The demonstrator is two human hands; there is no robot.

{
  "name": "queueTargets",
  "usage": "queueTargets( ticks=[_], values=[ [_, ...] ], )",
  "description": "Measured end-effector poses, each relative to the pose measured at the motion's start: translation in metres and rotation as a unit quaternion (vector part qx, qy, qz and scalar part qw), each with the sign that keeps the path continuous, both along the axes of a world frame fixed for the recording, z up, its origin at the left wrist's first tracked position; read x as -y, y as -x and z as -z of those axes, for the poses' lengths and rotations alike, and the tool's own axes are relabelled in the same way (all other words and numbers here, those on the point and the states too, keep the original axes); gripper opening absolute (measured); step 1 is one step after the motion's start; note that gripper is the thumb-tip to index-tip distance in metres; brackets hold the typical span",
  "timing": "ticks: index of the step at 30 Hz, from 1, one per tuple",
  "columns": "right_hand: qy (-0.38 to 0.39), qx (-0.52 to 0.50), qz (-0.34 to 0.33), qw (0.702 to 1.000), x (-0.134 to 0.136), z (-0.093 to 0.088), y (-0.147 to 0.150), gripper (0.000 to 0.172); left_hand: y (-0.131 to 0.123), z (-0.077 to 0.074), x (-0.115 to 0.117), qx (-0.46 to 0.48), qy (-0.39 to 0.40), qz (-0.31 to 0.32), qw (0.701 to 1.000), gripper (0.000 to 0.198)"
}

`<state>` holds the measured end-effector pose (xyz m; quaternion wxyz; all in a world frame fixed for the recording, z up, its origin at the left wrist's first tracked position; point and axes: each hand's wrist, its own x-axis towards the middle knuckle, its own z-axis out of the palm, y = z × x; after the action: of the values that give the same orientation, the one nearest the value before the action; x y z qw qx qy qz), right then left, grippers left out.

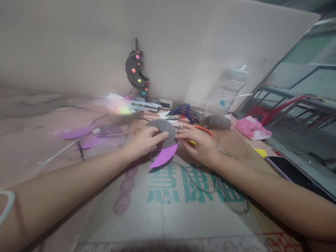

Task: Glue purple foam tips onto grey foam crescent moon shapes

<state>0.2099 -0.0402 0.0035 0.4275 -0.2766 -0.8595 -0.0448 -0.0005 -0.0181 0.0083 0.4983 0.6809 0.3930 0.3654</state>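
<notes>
A purple paper crescent [164,156], its upper part wound with grey yarn [166,133], is held over the cardboard. My left hand [143,141] grips it from the left, thumb lying on the wound part. On the other side my right hand [198,143] is closed, fingertips pressed to the crescent's right edge; whether a strand is pinched there I cannot tell. A loose grey strand [202,190] curls across the cardboard below my right hand. Scissors with orange handles [203,131] lie just behind that hand, partly hidden by it.
Behind my hands are a blue glue gun [185,112], a grey yarn ball [216,121] and a clear bottle [228,87]. A finished-looking crescent with coloured balls [133,70] stands against the wall. Purple paper pieces [78,132] lie left; a phone [296,175] and pink packet [253,128] lie right.
</notes>
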Motion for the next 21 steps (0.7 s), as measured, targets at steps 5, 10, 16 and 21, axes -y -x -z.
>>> queueTargets(
  ticks=[5, 10, 16, 21],
  values=[
    [0.149, -0.092, 0.069, 0.982, 0.007, -0.015, 0.003, 0.021, 0.0, 0.004, -0.005, 0.055, 0.018, -0.05, 0.997, 0.035],
    [0.325, -0.114, 0.146, 0.927, 0.003, -0.034, 0.004, 0.047, 0.0, 0.005, -0.014, 0.178, 0.094, -0.104, 0.974, 0.034],
    [0.399, 0.07, 0.088, 0.91, 0.019, -0.029, 0.022, 0.033, 0.003, 0.004, -0.017, 0.242, 0.079, -0.13, 0.958, 0.034],
    [0.442, 0.076, 0.002, 0.894, 0.046, -0.026, 0.039, 0.026, 0.004, 0.004, -0.015, 0.186, 0.003, -0.169, 0.968, 0.038]
  ],
)
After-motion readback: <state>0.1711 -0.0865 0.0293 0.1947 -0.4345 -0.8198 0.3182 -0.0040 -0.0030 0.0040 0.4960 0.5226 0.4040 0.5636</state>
